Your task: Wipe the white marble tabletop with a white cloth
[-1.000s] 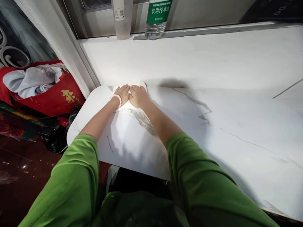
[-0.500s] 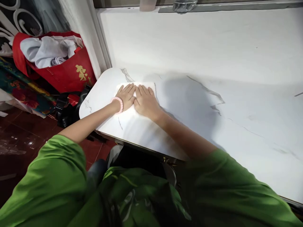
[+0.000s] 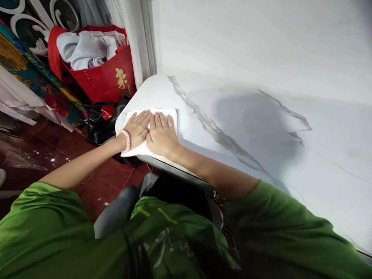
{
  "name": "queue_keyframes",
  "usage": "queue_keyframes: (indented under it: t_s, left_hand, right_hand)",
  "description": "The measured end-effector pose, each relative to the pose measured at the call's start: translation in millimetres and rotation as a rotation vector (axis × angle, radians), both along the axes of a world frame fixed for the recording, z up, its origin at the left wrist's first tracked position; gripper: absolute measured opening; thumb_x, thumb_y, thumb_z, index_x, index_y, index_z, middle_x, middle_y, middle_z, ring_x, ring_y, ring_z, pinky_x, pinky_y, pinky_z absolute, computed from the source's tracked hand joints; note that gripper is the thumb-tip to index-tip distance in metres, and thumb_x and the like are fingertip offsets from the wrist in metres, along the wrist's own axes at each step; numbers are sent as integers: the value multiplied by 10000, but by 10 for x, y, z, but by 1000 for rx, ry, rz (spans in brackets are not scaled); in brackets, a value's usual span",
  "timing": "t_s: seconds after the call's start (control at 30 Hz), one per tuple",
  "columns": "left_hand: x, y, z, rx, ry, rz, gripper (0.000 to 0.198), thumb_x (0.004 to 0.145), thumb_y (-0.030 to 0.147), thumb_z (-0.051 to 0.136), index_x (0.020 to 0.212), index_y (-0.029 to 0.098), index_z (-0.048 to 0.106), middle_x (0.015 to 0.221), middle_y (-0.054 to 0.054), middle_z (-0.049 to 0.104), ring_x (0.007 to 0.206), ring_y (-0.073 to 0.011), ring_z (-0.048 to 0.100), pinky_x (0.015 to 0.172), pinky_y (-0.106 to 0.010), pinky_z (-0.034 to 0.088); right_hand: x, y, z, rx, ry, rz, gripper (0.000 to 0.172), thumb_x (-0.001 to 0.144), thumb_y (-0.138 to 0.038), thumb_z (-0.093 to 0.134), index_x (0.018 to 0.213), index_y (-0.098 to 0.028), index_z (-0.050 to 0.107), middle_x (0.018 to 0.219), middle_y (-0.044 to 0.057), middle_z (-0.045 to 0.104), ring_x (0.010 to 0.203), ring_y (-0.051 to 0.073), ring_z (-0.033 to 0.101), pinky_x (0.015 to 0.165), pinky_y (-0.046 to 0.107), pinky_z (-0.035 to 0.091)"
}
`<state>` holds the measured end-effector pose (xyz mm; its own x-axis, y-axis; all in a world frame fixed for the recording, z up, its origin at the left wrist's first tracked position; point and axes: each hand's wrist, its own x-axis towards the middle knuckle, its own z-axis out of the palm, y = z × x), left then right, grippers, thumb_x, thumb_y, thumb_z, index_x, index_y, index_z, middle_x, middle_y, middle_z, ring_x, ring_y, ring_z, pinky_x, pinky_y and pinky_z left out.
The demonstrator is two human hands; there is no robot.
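The white tabletop (image 3: 232,116), marked with grey veins, ran out beneath both grips and far to the right of them, and it looked smooth and hard. Ahead and to the left of the left grip, beyond the tabletop's rounded end, stood a red bag (image 3: 100,79) stuffed with pale fabric, and a smaller black bag (image 3: 99,130) sat nearer, below it.

The white cloth (image 3: 142,148) lay directly under both grips, spread flat by the tabletop's near left edge. It looked thin, soft and light, with a slightly fuzzy border, so it would probably slide easily under pressure yet wrinkle if pushed from one side only; breaking it seemed no worry. The best places to take hold were likely the free far right corner, just beyond the right grip, or the near edge, just below the palms.

The right grip (image 3: 161,133) pressed palm down on the cloth with fingers extended, pinching nothing. The left grip (image 3: 137,130) lay just beside it, also flat, its fingers slightly fanned. Smallest was the pink coil band (image 3: 127,140) around the wrist behind the left grip
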<state>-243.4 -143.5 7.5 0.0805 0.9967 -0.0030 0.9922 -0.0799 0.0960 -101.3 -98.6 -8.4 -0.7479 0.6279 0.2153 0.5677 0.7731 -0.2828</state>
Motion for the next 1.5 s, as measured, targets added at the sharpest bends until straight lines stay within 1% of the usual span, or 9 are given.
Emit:
queue_keyframes:
  t_s: [0.23, 0.43, 0.57, 0.67, 0.8, 1.1, 1.2, 1.33, 1.5]
  left_hand:
    - [-608, 1111, -37, -9, -3, -53, 589, 958, 191, 306, 1539, 91, 301, 1634, -118, 269, 1518, -219, 211, 1244, -428, 144]
    - [-616, 2201, -9, -54, 42, -71, 525, 1016, 136, 271, 1531, 38, 262, 1640, -101, 264, 1506, -188, 218, 1250, -392, 119]
    - [-577, 2504, -5, -54, 54, -73, 532, 1011, 123, 298, 1537, 57, 263, 1642, -94, 258, 1511, -189, 213, 1249, -394, 125]
    - [-554, 2463, -1, -49, 51, -41, 520, 1034, 174, 273, 1545, 83, 270, 1649, -84, 238, 1518, -203, 199, 1252, -401, 123]
    - [-418, 2082, 27, -30, 65, 15, 527, 1029, 173, 233, 1542, 56, 257, 1651, -101, 226, 1517, -212, 194, 1252, -421, 115]
    - [444, 326, 48, -5, 96, 4, 605, 941, 180, 309, 1521, 6, 318, 1620, -166, 282, 1521, -249, 198, 1253, -456, 129]
    - [713, 24, 38, 19, 77, -24, 609, 944, 203, 319, 1513, -16, 327, 1612, -191, 287, 1521, -276, 195, 1250, -488, 127]
    - [815, 286, 21, 13, 54, -52, 607, 933, 194, 338, 1509, 3, 349, 1598, -187, 320, 1513, -271, 225, 1245, -490, 149]
    - [701, 1390, -3, 21, 48, -94, 596, 927, 172, 345, 1517, 94, 366, 1605, -132, 331, 1499, -244, 274, 1233, -470, 179]
  right_hand:
    - [-554, 883, 5, 45, -12, -110, 633, 938, -238, 310, 1467, 107, 340, 1531, 299, 377, 1445, 394, 297, 1159, 622, 169]
    - [-758, 1897, -173, 75, 84, -231, 597, 933, -221, 302, 1433, 88, 400, 1480, 317, 433, 1406, 402, 350, 1117, 663, 195]
    - [-755, 2197, -217, 95, 116, -260, 583, 933, -214, 300, 1422, 79, 420, 1468, 315, 451, 1397, 392, 368, 1121, 654, 202]
    - [-709, 2163, -168, 89, 86, -252, 585, 935, -206, 299, 1429, 91, 402, 1492, 303, 430, 1416, 373, 355, 1145, 616, 202]
    - [-554, 1851, -60, 91, 59, -192, 579, 936, -184, 306, 1436, 96, 393, 1507, 286, 424, 1424, 357, 357, 1160, 577, 216]
    - [420, 293, -12, 182, 9, -44, 592, 962, -261, 330, 1439, 73, 437, 1515, 253, 434, 1436, 356, 361, 1207, 512, 220]
    - [730, 29, -56, 210, 9, -1, 602, 962, -266, 327, 1450, 73, 425, 1526, 253, 417, 1449, 352, 342, 1212, 513, 223]
    - [847, 252, -79, 180, -9, -15, 605, 952, -253, 320, 1446, 81, 425, 1531, 250, 410, 1448, 347, 343, 1208, 511, 225]
    - [679, 1152, -78, 144, -4, -158, 588, 934, -201, 301, 1432, 82, 433, 1503, 259, 449, 1417, 340, 384, 1179, 512, 237]
